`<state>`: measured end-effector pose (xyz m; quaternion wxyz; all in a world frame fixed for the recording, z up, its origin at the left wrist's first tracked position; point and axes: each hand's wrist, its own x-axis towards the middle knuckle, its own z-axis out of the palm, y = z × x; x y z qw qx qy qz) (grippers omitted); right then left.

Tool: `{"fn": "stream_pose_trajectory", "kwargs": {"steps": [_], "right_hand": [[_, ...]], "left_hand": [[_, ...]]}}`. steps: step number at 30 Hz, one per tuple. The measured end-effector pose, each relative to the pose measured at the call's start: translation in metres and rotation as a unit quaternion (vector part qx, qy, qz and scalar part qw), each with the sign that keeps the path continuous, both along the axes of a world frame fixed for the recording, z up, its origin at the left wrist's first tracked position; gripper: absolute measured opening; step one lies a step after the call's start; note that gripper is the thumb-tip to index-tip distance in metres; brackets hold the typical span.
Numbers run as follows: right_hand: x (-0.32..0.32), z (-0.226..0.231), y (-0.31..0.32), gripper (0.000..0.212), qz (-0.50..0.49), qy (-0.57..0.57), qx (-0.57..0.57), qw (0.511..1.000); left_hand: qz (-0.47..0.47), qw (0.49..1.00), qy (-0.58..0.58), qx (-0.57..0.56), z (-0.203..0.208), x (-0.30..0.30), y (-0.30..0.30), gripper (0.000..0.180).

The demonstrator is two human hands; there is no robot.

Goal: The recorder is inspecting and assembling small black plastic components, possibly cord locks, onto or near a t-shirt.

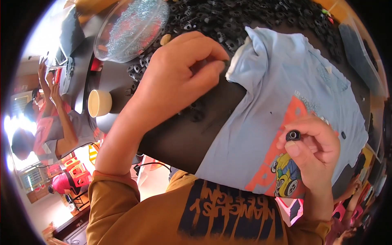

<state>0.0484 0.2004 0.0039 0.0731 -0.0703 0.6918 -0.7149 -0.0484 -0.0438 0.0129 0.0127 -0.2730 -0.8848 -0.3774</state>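
Note:
Between the thumb and fingers of my right hand (316, 149) is a small round black plastic part (292, 135), with a metal ring in its centre facing up. This hand is above a light blue printed T-shirt (261, 122) spread over the dark table (192, 134). My left hand (183, 73) is farther off to the left, near the shirt's bunched upper edge. Its thumb and forefinger are pinched together; a dark bit shows at their tips, too small to name. Beyond both hands lies a big heap of small black plastic parts (220, 18), some partly behind my left hand.
A see-through round tub (100, 43) of small silvery pieces stands at the far left. Nearer is a cream cup (100, 103). A see-through plastic bin (359, 57) stands at the right edge. Other people (61, 130) sit at the left.

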Motion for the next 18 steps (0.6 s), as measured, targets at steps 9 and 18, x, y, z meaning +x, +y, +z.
{"fn": "stream_pose_trajectory", "kwargs": {"steps": [9,18], "right_hand": [[-0.003,-0.002,0.002,0.021,0.059,0.031,-0.060,0.996],[-0.001,-0.007,0.005,0.020,0.037,-0.008,-0.092,0.995]], "left_hand": [[-0.090,0.901,-0.368,0.211,0.021,0.041,0.044,0.011],[-0.171,0.971,-0.131,0.105,0.010,0.037,0.053,0.022]]}}
